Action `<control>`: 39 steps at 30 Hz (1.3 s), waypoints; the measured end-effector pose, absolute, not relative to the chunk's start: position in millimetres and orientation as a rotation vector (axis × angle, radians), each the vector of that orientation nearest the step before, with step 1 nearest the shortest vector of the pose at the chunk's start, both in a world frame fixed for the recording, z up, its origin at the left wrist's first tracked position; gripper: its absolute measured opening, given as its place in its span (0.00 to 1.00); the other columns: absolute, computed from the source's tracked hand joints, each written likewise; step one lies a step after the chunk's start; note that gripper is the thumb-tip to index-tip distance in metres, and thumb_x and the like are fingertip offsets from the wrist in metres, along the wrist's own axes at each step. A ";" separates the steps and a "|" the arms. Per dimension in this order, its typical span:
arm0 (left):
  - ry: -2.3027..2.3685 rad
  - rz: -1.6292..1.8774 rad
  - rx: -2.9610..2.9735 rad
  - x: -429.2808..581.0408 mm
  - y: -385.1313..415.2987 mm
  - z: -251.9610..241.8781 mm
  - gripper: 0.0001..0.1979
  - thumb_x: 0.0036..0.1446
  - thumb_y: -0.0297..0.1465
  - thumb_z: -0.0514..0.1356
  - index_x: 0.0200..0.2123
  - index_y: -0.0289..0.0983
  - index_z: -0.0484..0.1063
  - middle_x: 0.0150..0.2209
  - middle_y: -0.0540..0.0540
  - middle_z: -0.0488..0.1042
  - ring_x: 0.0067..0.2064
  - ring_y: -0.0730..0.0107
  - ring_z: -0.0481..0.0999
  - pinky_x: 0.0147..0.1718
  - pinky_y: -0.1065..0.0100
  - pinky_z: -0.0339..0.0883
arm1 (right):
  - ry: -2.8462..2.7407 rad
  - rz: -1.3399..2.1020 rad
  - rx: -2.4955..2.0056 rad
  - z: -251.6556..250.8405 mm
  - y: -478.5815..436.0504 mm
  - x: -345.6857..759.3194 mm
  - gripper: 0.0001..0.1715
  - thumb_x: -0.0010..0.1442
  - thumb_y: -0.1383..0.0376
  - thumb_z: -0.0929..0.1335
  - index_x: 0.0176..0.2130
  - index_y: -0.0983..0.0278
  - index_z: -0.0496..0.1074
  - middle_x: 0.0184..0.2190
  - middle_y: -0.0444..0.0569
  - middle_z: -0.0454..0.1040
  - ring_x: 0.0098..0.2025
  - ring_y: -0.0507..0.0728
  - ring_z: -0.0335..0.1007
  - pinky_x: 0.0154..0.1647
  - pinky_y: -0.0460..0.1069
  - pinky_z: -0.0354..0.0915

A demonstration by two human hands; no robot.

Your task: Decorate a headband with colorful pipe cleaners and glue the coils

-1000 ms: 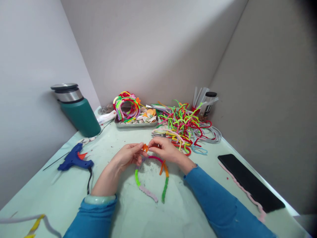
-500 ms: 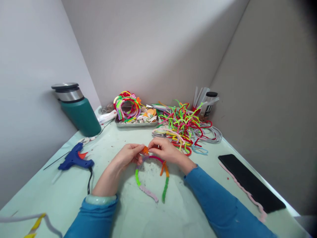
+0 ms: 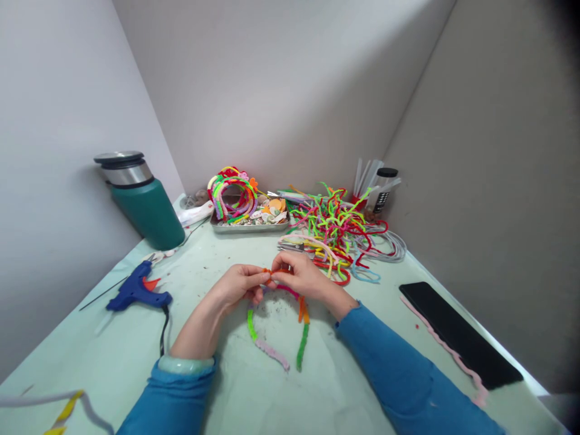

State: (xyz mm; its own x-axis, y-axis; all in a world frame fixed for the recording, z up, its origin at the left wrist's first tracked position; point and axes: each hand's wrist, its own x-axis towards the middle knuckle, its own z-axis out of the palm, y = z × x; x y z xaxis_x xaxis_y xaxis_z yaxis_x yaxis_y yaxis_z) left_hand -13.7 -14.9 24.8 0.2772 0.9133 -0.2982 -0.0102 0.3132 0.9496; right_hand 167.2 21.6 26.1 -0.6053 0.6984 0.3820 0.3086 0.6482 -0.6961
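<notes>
Between the fingertips of my left hand and my right hand, an orange pipe cleaner is pinched from both sides. Only a small part of it shows; the fingers cover the rest. Just below lies a headband wrapped in pipe cleaners, green, orange, magenta, lime and lilac along its arch. Its top is partly hidden behind my fingers. An orange strand hangs beside the headband's right side.
A blue glue gun and a green bottle are on the left. At the back sit a metal tray with finished headbands, scissors and tangled pipe cleaners. A black phone-like slab lies right.
My left fingertips have closed in toward my right ones, and less of the orange pipe cleaner shows between them. The hanging orange strand has shifted slightly right. The headband stays put.
</notes>
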 end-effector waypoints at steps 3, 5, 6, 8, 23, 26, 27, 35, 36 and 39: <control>1.114 0.792 1.108 -15.0 -12.6 20.9 0.15 0.42 0.36 0.65 0.29 0.29 0.74 0.20 0.46 0.72 0.16 0.78 0.65 0.17 0.74 0.57 | -2.220 0.775 -0.787 25.7 21.8 167.3 0.01 0.53 0.69 0.66 0.31 0.65 0.68 0.27 0.43 0.69 0.29 0.50 0.63 0.28 0.43 0.56; 1.129 0.800 1.117 -15.4 -11.9 19.7 0.15 0.43 0.37 0.65 0.27 0.29 0.74 0.17 0.48 0.70 0.16 0.79 0.64 0.18 0.75 0.56 | -2.224 0.769 -0.780 25.7 21.9 167.3 0.02 0.54 0.69 0.66 0.32 0.65 0.69 0.28 0.43 0.70 0.30 0.50 0.63 0.29 0.44 0.56; 1.133 0.807 1.113 -15.4 -12.0 19.7 0.14 0.43 0.37 0.65 0.26 0.29 0.74 0.16 0.49 0.69 0.16 0.80 0.64 0.18 0.75 0.56 | -2.226 0.765 -0.771 25.9 21.9 167.3 0.03 0.54 0.68 0.66 0.33 0.65 0.69 0.28 0.43 0.70 0.30 0.50 0.63 0.30 0.44 0.57; 1.133 0.815 1.102 -15.0 -12.7 20.4 0.14 0.43 0.37 0.65 0.26 0.29 0.73 0.14 0.51 0.66 0.15 0.80 0.62 0.19 0.75 0.57 | -2.231 0.752 -0.735 26.7 21.9 167.3 0.06 0.55 0.68 0.66 0.36 0.65 0.69 0.30 0.44 0.70 0.31 0.50 0.64 0.31 0.45 0.58; 1.136 0.730 1.079 -13.5 -16.4 23.5 0.15 0.39 0.38 0.66 0.23 0.30 0.73 0.12 0.52 0.65 0.15 0.77 0.63 0.19 0.72 0.58 | -2.451 0.509 -0.493 29.8 17.5 168.7 0.12 0.59 0.71 0.62 0.42 0.63 0.71 0.36 0.49 0.69 0.36 0.52 0.65 0.38 0.46 0.62; 1.140 0.719 1.079 -12.1 -17.2 25.6 0.16 0.39 0.39 0.66 0.23 0.30 0.73 0.12 0.52 0.65 0.16 0.76 0.64 0.20 0.72 0.58 | -2.426 0.508 -0.491 29.9 17.3 167.1 0.10 0.59 0.72 0.62 0.39 0.64 0.70 0.34 0.49 0.69 0.36 0.52 0.65 0.37 0.47 0.61; 1.136 0.719 1.077 -12.0 -17.4 25.9 0.16 0.39 0.39 0.66 0.24 0.30 0.72 0.12 0.52 0.65 0.16 0.76 0.65 0.20 0.72 0.58 | -2.419 0.508 -0.493 30.1 17.1 166.9 0.09 0.58 0.72 0.62 0.39 0.64 0.70 0.34 0.49 0.69 0.36 0.52 0.65 0.37 0.47 0.61; 1.123 0.710 1.157 -14.7 -16.7 24.7 0.17 0.43 0.42 0.64 0.22 0.31 0.71 0.12 0.51 0.64 0.15 0.78 0.62 0.19 0.72 0.59 | -2.338 0.521 -0.618 26.4 17.3 167.6 0.06 0.57 0.69 0.64 0.38 0.65 0.68 0.33 0.48 0.70 0.35 0.52 0.64 0.36 0.46 0.60; 1.130 0.728 1.153 -14.8 -16.1 24.3 0.17 0.43 0.42 0.64 0.22 0.31 0.71 0.12 0.52 0.64 0.15 0.77 0.63 0.19 0.72 0.59 | -2.326 0.517 -0.638 26.0 17.9 167.8 0.06 0.57 0.69 0.64 0.37 0.65 0.68 0.33 0.48 0.70 0.34 0.52 0.64 0.36 0.46 0.59; 1.144 0.824 1.116 -14.6 -13.6 21.8 0.16 0.42 0.41 0.64 0.23 0.31 0.71 0.12 0.52 0.63 0.16 0.77 0.63 0.21 0.71 0.62 | -2.295 0.496 -0.680 25.6 20.0 168.3 0.05 0.58 0.67 0.64 0.36 0.65 0.68 0.33 0.48 0.70 0.34 0.52 0.64 0.35 0.46 0.59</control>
